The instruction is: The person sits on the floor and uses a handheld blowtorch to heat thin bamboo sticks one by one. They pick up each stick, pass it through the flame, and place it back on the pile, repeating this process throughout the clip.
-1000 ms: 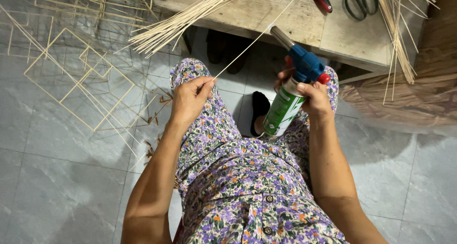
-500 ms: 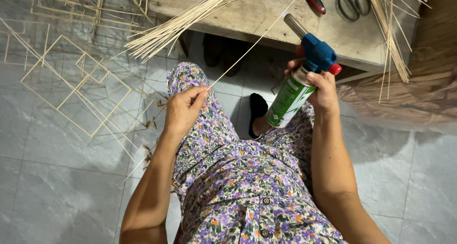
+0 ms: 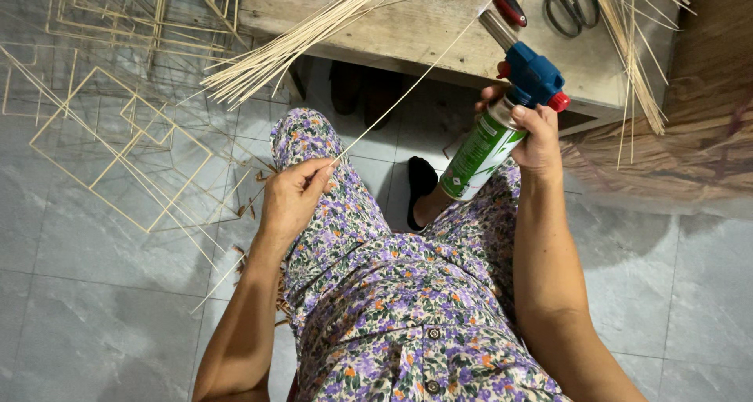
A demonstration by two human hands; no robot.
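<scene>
Head view: right hand (image 3: 540, 139) clasps a green gas can (image 3: 480, 152) (blue torch head (image 3: 531, 74)); left hand (image 3: 292, 200) pinches a thin stick (image 3: 408, 87).

Wooden bench (image 3: 408, 33): bamboo strips (image 3: 298, 45), scissors (image 3: 572, 6); tiled floor (image 3: 94, 292): stick frames (image 3: 118, 159).

We see bare tile left of our left hand (image 3: 292, 202) until the stick frames (image 3: 118, 159). Ahead of our 2 hands the wooden bench (image 3: 423, 25) blocks passage, with the stick bundle (image 3: 290, 49) overhanging its edge.
</scene>
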